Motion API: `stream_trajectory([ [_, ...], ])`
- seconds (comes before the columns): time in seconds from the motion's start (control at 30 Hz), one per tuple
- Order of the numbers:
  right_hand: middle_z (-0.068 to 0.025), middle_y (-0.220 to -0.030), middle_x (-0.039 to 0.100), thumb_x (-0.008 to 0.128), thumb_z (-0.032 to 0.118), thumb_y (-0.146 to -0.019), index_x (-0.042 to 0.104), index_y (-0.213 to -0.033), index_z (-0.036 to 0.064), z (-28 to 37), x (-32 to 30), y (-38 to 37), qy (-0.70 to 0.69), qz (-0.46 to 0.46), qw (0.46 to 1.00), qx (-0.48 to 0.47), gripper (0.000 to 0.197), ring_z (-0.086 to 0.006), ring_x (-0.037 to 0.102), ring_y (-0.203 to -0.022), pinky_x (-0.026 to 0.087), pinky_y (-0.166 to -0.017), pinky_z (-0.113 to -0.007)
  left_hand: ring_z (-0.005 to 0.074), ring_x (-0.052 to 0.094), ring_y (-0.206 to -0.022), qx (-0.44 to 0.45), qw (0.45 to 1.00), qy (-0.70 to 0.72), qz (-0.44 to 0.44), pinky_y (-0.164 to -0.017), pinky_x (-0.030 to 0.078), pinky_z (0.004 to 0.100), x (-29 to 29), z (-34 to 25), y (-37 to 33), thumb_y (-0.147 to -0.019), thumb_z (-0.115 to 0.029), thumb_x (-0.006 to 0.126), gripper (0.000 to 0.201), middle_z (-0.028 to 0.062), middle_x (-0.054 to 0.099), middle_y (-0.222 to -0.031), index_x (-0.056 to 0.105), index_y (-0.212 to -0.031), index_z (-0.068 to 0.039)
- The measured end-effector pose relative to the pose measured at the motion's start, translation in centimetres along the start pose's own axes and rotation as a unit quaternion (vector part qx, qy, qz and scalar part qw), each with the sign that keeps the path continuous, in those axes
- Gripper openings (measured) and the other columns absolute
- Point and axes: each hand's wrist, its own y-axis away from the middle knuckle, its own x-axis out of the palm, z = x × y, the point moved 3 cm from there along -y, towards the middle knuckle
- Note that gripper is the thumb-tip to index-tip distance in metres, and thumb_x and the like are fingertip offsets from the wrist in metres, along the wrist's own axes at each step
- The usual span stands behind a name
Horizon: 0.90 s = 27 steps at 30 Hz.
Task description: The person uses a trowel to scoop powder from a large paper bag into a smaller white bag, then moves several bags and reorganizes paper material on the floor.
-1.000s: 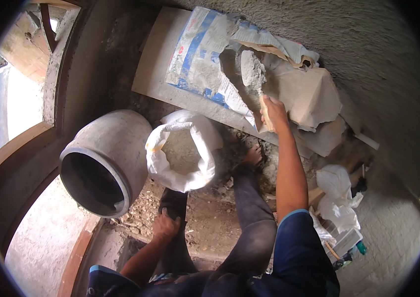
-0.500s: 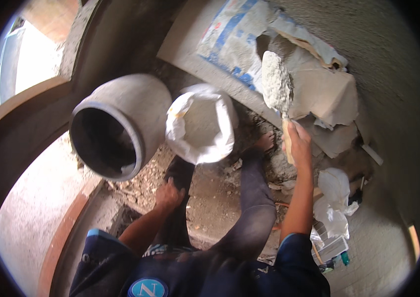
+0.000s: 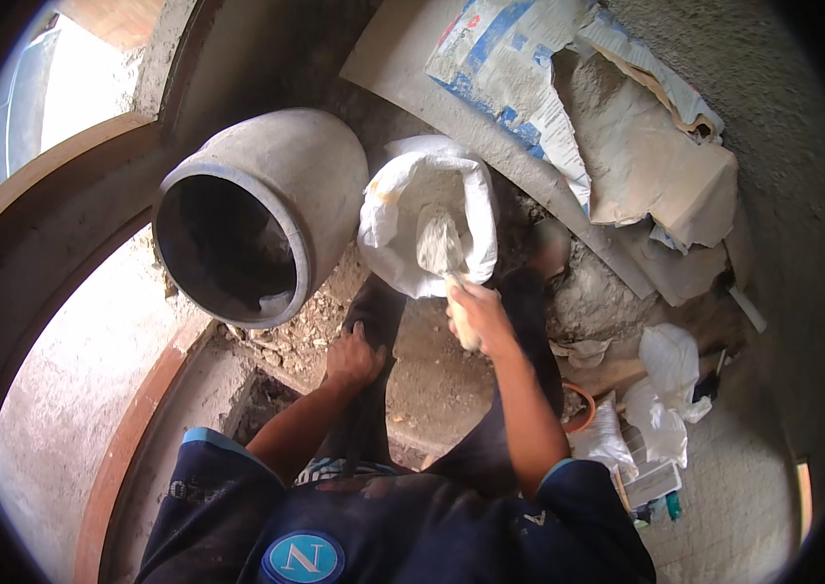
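My right hand [image 3: 479,313] is wrapped round the pale wooden handle of a trowel [image 3: 440,245]. The trowel's blade, coated in greyish-white powder, is inside the mouth of a white sack [image 3: 390,263] with a rolled-down rim. Pale powder shows inside the sack; how deep the blade sits is hard to tell. Resting on my left knee, my left hand [image 3: 356,358] holds nothing, its fingers stretched out. Immediately left of the sack, a round grey drum-shaped vessel [image 3: 301,156] lies tilted, its dark opening turned toward me.
A torn paper bag [image 3: 490,63] with blue print lies on a grey board [image 3: 388,58] at the far right, powder inside it. White plastic bags [image 3: 661,419] and an orange ring-shaped item [image 3: 580,407] lie at right. Rubble [image 3: 301,341] covers the ground under the vessel. A rough wall curves along the right.
My right hand has swung from the torn paper bag leftward and nearer, bringing the trowel, heaped with powder before, into the white sack. My left hand stays on the knee.
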Motion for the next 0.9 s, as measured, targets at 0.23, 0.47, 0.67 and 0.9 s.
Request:
stream_trajectory([
  [0.23, -0.0106, -0.069, 0.059, 0.061, 0.029, -0.089, 0.058, -0.093, -0.0006, -2.6, 2.5, -2.6, -0.142, -0.008, 0.986, 0.082, 0.030, -0.0184, 0.055, -0.045, 0.044, -0.037, -0.030, 0.0402, 0.059, -0.108, -0.017, 1.000, -0.003, 0.014, -0.094, 0.047, 0.0444, 0.3, 0.4, -0.2, -0.082, -0.044, 0.063, 0.076, 0.0294, 0.056, -0.119, 0.040, -0.136, 0.004],
  [0.47, -0.0095, -0.076, 0.059, 0.060, 0.022, -0.092, 0.056, -0.102, -0.0003, -0.3, 0.2, 6.0, -0.079, 0.041, 0.995, 0.052, 0.025, -0.0170, 0.057, -0.053, 0.045, -0.045, -0.029, 0.0408, 0.061, -0.105, -0.008, 1.000, -0.007, 0.000, -0.091, 0.048, 0.0456, 0.0, 0.4, -0.6, -0.081, -0.044, 0.064, 0.077, 0.0298, 0.058, -0.118, 0.041, -0.136, 0.004],
  [0.67, -0.0094, -0.090, 0.060, 0.061, 0.012, -0.089, 0.048, -0.123, -0.0030, 6.8, -7.2, 13.5, -0.017, -0.030, 0.990, -0.138, 0.040, -0.0138, 0.060, -0.070, 0.051, -0.064, -0.028, 0.0411, 0.062, -0.102, -0.019, 1.000, -0.008, 0.015, -0.090, 0.049, 0.0463, -0.3, -0.3, -0.7, -0.079, -0.044, 0.065, 0.076, 0.0309, 0.059, -0.114, 0.043, -0.134, 0.005],
  [0.9, -0.0271, -0.103, 0.064, 0.053, 0.024, -0.083, 0.058, -0.111, 0.0010, 22.1, -18.0, 0.5, 0.411, -0.461, 0.777, -0.119, 0.037, -0.0413, 0.063, -0.096, 0.049, -0.084, -0.046, 0.0414, 0.061, -0.104, -0.002, 0.999, -0.033, -0.007, -0.091, 0.048, 0.0467, -1.2, -1.6, -0.4, -0.080, -0.045, 0.065, 0.077, 0.0292, 0.062, -0.110, 0.043, -0.134, 0.005],
])
